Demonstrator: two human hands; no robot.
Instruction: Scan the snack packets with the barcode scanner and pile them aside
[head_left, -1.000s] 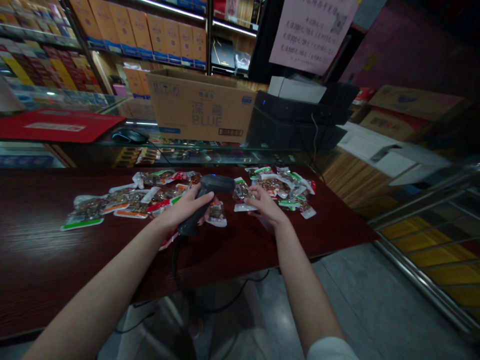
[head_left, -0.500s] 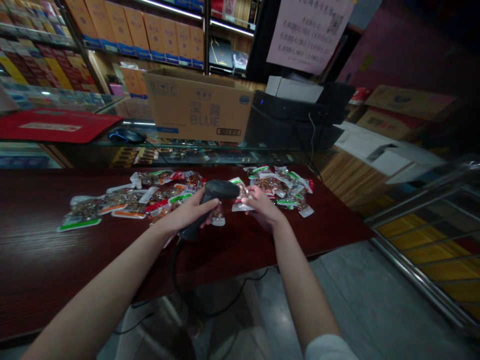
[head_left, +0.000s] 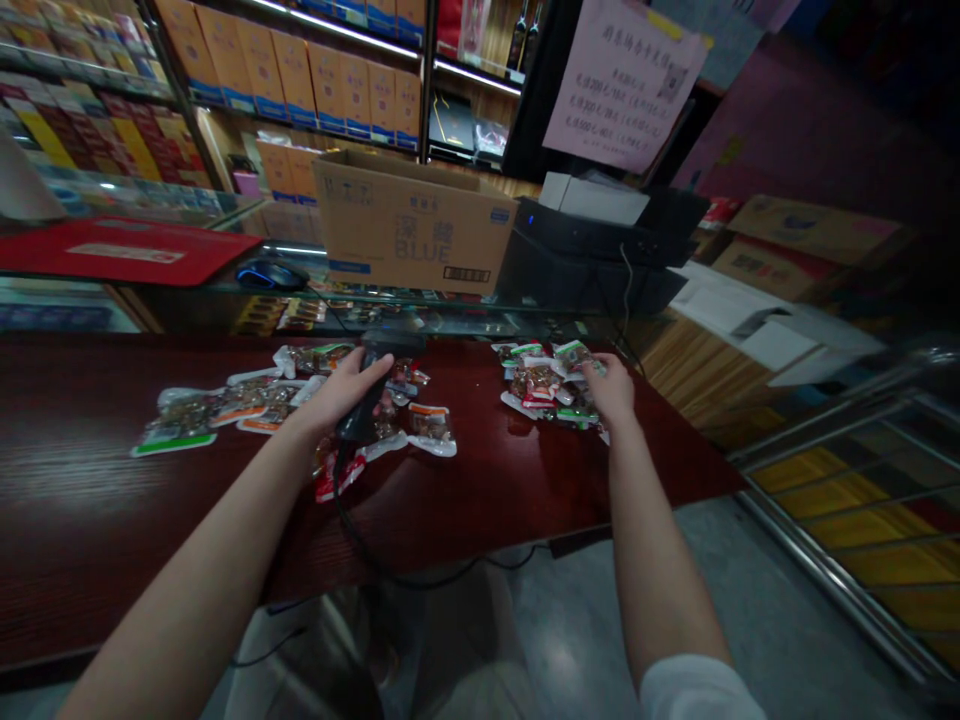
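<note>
L hand (head_left: 343, 390) clamped on scanner (head_left: 361, 415); R hand (head_left: 613, 390) at packet (head_left: 572, 357), grip unclear; prob. light, soft, slick: pinch edge.

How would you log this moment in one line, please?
left hand: holding black scanner | right hand: at right packet pile, grip unclear | left packet pile: on table

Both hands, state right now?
Left hand: closed around the black handheld scanner.
Right hand: fingers at a green-edged packet; can't tell whether it's gripped.
</note>
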